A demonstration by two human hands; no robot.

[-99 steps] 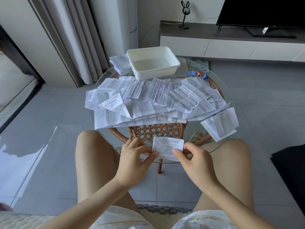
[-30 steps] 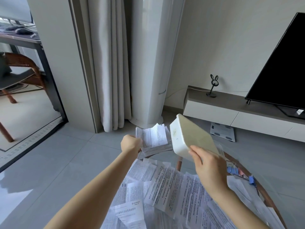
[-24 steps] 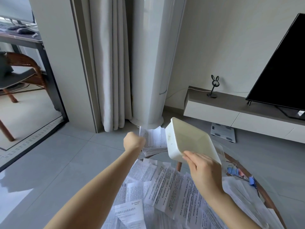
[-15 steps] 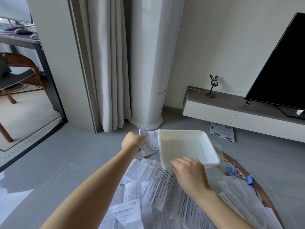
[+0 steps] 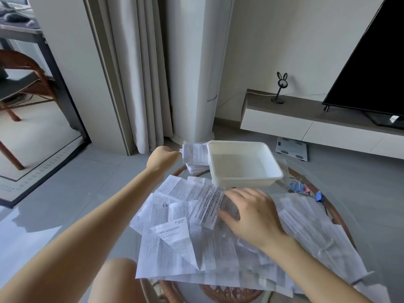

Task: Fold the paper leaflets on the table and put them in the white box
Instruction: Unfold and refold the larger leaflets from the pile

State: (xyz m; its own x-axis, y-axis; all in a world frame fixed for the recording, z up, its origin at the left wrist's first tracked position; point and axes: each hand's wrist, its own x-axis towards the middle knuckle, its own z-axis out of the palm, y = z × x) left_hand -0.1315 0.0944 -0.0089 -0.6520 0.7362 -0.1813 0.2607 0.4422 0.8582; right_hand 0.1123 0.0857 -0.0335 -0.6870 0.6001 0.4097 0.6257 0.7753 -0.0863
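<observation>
Tabletop (image 5: 337,215): white box (image 5: 241,166) beyond right hand (image 5: 251,212)

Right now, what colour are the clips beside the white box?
The clips are blue, one pink; head view.

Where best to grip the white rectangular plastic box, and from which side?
Likely the near long rim of the white rectangular plastic box, coming from the right hand: it sits upright and empty, the lip overhangs, and a stack of leaflets crowds its left end.
</observation>
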